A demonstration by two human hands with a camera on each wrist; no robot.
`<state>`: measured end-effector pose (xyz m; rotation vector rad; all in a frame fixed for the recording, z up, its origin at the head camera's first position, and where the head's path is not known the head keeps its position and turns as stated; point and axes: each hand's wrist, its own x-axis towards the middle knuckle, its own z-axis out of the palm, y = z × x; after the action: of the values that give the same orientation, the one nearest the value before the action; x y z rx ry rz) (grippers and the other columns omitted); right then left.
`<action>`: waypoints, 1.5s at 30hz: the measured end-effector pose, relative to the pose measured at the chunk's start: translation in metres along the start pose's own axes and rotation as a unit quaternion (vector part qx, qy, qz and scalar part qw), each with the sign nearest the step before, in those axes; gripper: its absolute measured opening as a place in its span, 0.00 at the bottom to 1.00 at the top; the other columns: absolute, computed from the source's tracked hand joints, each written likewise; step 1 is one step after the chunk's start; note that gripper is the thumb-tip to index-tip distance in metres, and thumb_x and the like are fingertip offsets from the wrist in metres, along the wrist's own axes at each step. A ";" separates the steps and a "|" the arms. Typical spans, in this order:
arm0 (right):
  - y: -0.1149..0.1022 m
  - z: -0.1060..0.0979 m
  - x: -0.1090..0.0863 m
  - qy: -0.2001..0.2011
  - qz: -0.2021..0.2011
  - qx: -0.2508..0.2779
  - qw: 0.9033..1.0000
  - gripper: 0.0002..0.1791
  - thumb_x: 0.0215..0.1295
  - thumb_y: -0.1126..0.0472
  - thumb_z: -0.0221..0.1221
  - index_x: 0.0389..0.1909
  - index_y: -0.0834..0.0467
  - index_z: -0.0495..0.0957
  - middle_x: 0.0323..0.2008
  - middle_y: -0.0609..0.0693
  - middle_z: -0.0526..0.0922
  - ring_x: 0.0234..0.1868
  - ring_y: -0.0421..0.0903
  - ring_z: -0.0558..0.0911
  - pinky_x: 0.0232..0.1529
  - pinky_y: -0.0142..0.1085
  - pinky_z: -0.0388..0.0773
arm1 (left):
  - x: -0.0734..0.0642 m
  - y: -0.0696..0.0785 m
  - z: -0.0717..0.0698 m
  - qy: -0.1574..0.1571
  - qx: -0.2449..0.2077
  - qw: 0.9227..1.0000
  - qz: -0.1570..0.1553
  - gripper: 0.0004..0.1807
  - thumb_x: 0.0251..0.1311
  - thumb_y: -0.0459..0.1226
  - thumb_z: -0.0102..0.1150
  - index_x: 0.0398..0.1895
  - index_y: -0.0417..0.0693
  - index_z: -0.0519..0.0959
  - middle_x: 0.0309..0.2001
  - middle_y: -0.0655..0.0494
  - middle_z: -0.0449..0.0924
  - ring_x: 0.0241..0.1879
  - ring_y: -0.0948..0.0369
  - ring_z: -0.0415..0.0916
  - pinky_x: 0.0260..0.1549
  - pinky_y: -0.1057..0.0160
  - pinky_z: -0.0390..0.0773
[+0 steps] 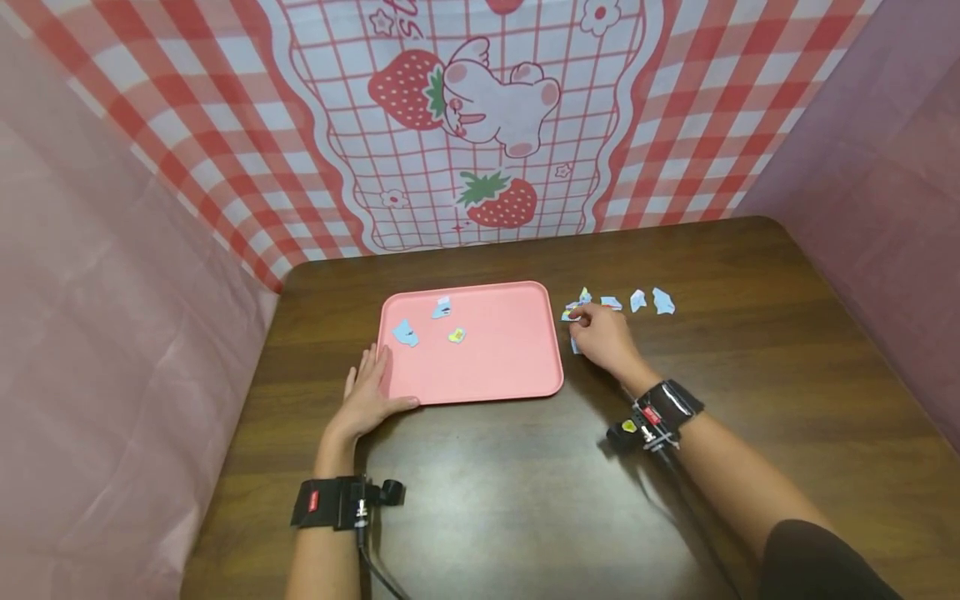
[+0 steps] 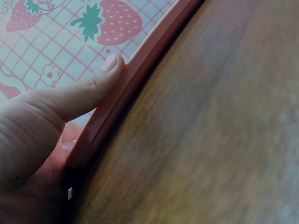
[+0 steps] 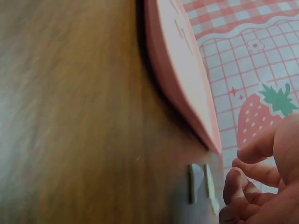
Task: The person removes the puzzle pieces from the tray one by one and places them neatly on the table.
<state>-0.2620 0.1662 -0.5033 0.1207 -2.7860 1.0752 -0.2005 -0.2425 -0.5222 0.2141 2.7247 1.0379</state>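
Observation:
My left hand (image 1: 365,402) rests at the front left corner of a pink tray (image 1: 498,367), with extended fingers along the left side and the thumb on the front rim. On the tray lie three flat, irregular printed pieces like puzzle pieces: a blue piece (image 1: 406,333), a blue and white piece (image 1: 442,309) and a yellow piece (image 1: 457,335). Just right of the tray, my right hand (image 1: 606,337) is over several similar pieces (image 1: 585,295), partly hiding them. In the right wrist view its fingers (image 3: 233,186) bend loosely, with nothing visible between thumb and fingertips.
Farther right lie a red-marked piece (image 1: 612,303), a pale piece (image 1: 637,300) and a larger blue piece (image 1: 663,301). The brown wooden table (image 1: 480,500) ends at a checked strawberry cloth (image 1: 697,125) behind. Cables trail from both wrist cameras.

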 end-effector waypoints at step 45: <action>-0.100 0.067 0.040 -0.155 -0.051 -0.041 0.986 0.14 0.59 0.65 0.59 0.46 0.61 0.85 0.36 0.53 0.84 0.39 0.49 0.81 0.43 0.43 0.77 | 0.002 -0.004 -0.001 0.003 -0.007 1.000 0.002 0.66 0.53 0.55 0.73 0.81 0.39 0.38 0.81 0.42 0.32 0.79 0.47 0.24 0.72 0.42 0.25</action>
<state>-0.2960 0.0464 -0.4799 0.4537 -3.0503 0.9891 -0.2030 -0.2458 -0.5242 0.2152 2.7234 1.0592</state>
